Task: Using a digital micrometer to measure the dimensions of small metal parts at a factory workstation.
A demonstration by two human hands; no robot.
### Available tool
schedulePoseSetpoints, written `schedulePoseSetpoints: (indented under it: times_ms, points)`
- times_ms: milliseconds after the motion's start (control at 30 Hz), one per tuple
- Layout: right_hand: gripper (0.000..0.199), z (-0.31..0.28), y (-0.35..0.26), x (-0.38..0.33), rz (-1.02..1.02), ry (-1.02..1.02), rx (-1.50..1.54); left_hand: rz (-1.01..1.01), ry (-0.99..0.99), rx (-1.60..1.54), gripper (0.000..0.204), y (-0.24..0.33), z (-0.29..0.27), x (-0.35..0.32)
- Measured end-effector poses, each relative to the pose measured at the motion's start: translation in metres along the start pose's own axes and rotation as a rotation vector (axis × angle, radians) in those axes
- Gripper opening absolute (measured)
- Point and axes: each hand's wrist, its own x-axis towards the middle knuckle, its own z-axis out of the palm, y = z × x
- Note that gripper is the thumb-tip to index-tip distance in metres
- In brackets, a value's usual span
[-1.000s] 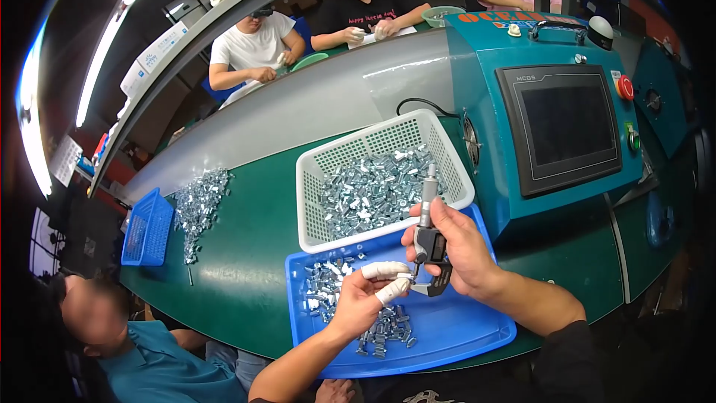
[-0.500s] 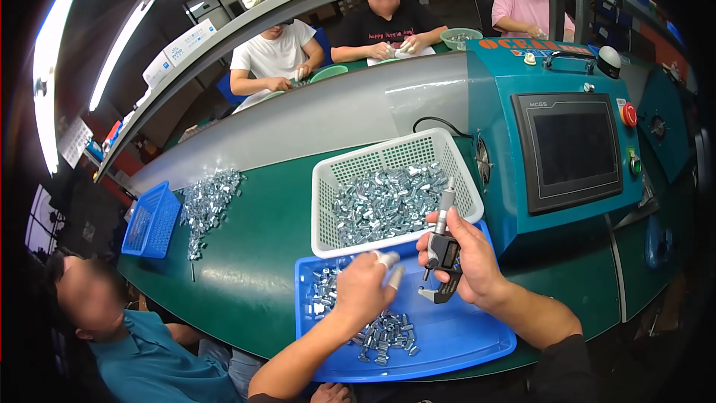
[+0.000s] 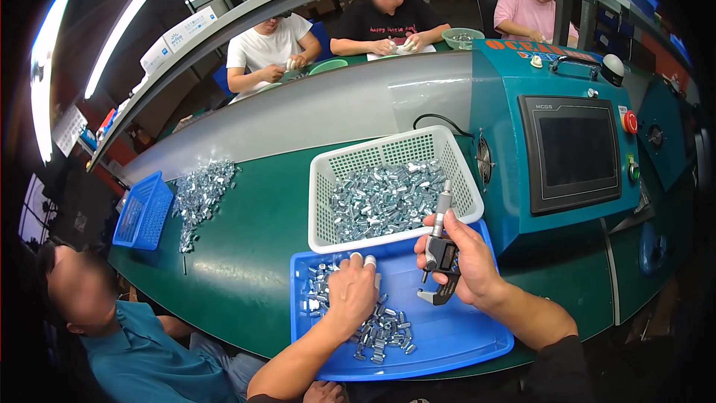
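Note:
My right hand (image 3: 475, 272) is wrapped round a digital micrometer (image 3: 441, 254), its silver thimble pointing up and its C-shaped frame low over the blue tray (image 3: 462, 343). Nothing shows between the micrometer's measuring faces. White finger cots cover fingertips of my left hand (image 3: 352, 295), which is over the tray's left half with its fingers bent together; what they hold, if anything, is hidden. Beside and under that hand lie small shiny metal cylindrical parts (image 3: 388, 332). Behind the tray, a white perforated basket (image 3: 321, 213) is heaped with similar metal parts (image 3: 388, 198).
A teal machine (image 3: 503, 179) with a dark screen (image 3: 573, 151) stands on the right. At left, a blue basket (image 3: 139, 213) sits by a heap of metal parts (image 3: 201, 198). One person (image 3: 149, 343) sits close at left; several others work beyond the grey cover (image 3: 313, 108).
My left hand has moved slightly left and turned, its fingertips now pointing away from me rather than to the right. My right hand keeps the micrometer almost in place.

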Motion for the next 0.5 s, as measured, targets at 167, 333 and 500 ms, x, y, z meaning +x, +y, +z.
schedulePoseSetpoints:
  times_ms: [167, 333, 500]
  points:
    - [0.044, -0.003, 0.004, -0.009, 0.018, -0.05, -0.035, -0.041, 0.024, 0.064, 0.027, -0.01, 0.011, -0.003]
    - [0.047, 0.034, -0.017, -0.036, -0.11, -0.143, -0.233, -0.052, 0.024, 0.065, 0.009, -0.032, 0.017, -0.004]
    - [0.022, 0.106, -0.142, -0.061, -0.611, -0.021, -0.622, 0.04, 0.185, 0.004, 0.007, -0.026, 0.024, 0.013]
